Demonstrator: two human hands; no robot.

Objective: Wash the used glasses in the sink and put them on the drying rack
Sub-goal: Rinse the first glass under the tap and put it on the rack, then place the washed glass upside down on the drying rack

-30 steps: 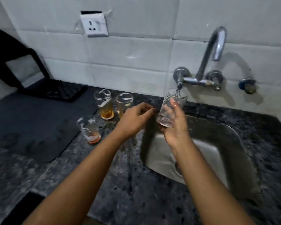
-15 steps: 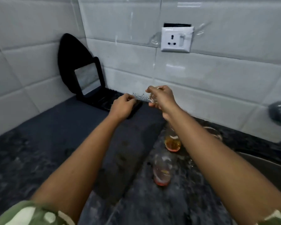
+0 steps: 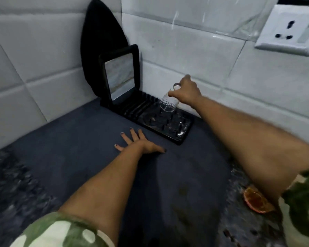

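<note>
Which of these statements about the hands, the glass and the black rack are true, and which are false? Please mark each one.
1. The right hand holds the clear glass upside down over the drying rack. True.
2. The left hand grips a second glass. False: it lies flat with spread fingers on the dark mat and holds nothing.
3. The rack stands against the tiled wall. True.
4. Several washed glasses already stand on the rack. False: the only glass at the rack is the one in the right hand.
5. The wall socket has a plug in it. False: its holes are free.
</note>
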